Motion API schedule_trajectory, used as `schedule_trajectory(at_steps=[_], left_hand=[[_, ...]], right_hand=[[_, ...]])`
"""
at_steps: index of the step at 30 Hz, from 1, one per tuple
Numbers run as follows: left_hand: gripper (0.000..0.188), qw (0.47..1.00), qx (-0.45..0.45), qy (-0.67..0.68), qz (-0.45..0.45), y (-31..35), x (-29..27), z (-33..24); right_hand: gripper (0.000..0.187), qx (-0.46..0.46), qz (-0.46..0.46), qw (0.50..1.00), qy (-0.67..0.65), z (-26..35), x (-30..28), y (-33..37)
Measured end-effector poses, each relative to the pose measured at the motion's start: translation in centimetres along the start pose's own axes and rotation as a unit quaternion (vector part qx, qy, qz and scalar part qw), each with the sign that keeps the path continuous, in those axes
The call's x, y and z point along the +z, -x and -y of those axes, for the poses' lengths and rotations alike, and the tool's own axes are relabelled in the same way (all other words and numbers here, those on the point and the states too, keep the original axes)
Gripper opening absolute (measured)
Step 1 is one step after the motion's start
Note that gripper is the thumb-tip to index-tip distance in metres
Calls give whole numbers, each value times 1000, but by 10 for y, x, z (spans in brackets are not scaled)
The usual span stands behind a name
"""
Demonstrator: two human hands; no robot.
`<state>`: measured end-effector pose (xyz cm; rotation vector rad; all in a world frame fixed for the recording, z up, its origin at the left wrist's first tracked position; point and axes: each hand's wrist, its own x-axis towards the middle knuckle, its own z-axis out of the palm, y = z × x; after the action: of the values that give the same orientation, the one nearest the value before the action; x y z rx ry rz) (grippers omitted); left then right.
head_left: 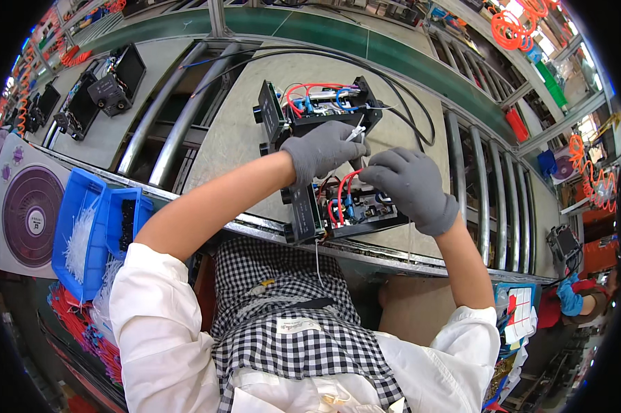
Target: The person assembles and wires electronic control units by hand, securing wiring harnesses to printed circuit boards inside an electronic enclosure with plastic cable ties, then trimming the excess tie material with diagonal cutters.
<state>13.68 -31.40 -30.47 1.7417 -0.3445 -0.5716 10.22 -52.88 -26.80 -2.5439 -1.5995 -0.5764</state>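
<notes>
Presently, the left hand (pixel 324 148), in a grey glove, pinches a small white strip (pixel 356 133) at eleven o'clock of the nearer black device (pixel 355 210), which lies open on the bench (pixel 217 148). The right hand (pixel 412 187), gloved also, is at two o'clock of this device, with fingers bent near the red wires (pixel 340 198); whether it grasps something, I cannot tell. Toward twelve o'clock, just behind, a second open device (pixel 332 103) stands. At nine o'clock there is a blue bin (pixel 76 234) with thin white strips, and at three o'clock, metal rollers (pixel 499 199).
</notes>
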Motion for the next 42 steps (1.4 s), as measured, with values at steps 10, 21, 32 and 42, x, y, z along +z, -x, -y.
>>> schedule_trajectory(at_steps=[10,21,32,42], left_hand=[[21,981,123,-115,-93,9,10,4],[21,982,92,-114,-116,13,11,-1],[22,947,176,-236,-127,29,18,-12],[34,937,147,-315,-14,29,1,-39]], right_hand=[[38,468,-69,667,-576,12,1,-6],[46,447,12,684,-576,10,-9,-10],[24,423,-103,772,-463,20,3,-6],[16,436,-71,756,-483,-7,-16,-14]])
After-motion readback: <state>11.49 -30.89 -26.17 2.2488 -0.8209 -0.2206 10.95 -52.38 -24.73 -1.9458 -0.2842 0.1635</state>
